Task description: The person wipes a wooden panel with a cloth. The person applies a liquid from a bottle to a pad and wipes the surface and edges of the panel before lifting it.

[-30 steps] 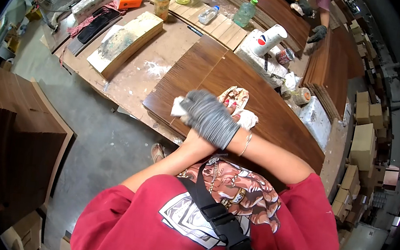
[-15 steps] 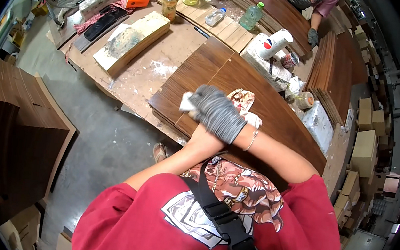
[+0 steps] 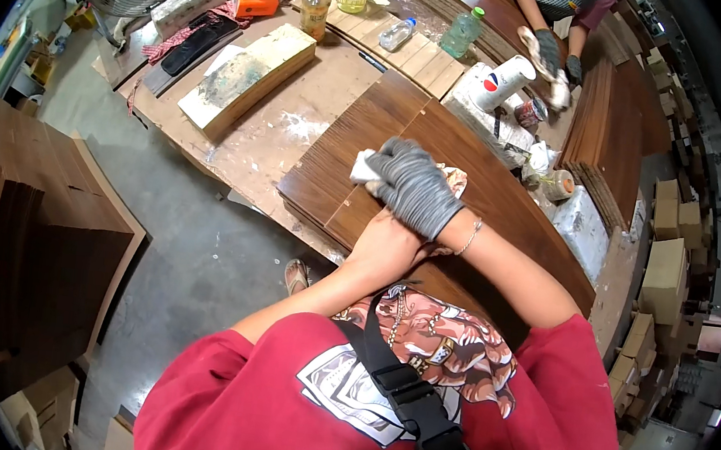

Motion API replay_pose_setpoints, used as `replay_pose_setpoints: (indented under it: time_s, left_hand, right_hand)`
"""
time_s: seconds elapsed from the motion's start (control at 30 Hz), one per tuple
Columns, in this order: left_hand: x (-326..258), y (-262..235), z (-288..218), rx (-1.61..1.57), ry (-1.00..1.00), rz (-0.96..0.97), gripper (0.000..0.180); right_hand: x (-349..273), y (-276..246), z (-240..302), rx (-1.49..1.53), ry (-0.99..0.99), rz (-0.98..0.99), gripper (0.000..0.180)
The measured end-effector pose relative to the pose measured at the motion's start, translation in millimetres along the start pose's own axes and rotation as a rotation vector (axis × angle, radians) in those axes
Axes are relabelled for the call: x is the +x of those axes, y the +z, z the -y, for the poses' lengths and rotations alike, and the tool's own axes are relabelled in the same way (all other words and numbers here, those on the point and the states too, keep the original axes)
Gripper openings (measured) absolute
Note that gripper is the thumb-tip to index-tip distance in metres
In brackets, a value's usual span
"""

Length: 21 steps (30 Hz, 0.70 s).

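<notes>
On a cluttered workbench [image 3: 301, 122] lay a dark wood panel [image 3: 504, 196]. The gloved right hand [image 3: 415, 187] pressed a soft, limp rag [image 3: 364, 169] flat on it, fingers curled over. The bare left hand [image 3: 387, 244] braced beneath, its fingers hidden. The panel looked stiff and heavy.

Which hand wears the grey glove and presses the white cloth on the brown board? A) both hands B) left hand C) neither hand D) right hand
D: the right hand is in the grey glove, pressing the white cloth onto the brown board, while the bare left hand rests under the right wrist.
</notes>
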State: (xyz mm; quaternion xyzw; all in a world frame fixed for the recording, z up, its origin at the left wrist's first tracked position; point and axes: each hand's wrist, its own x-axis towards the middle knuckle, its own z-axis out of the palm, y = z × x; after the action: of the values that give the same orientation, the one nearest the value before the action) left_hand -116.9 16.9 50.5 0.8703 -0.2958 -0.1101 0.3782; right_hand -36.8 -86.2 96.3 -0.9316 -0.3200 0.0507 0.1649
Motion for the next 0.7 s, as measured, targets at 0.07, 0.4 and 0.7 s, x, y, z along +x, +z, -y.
replay_pose_setpoints:
  time_s: [0.07, 0.4, 0.7]
  left_hand:
    - [3, 9, 7, 0.095, 0.06, 0.052, 0.055]
    - [-2, 23, 10, -0.022, 0.144, -0.225, 0.051]
    - [-5, 23, 10, -0.058, 0.107, -0.215, 0.055]
  right_hand:
    - [5, 10, -8, -0.069, 0.05, 0.013, 0.038]
    - [-13, 20, 23, 0.194, -0.075, 0.142, 0.042]
    - [-17, 35, 20, 0.236, -0.08, 0.054, 0.043]
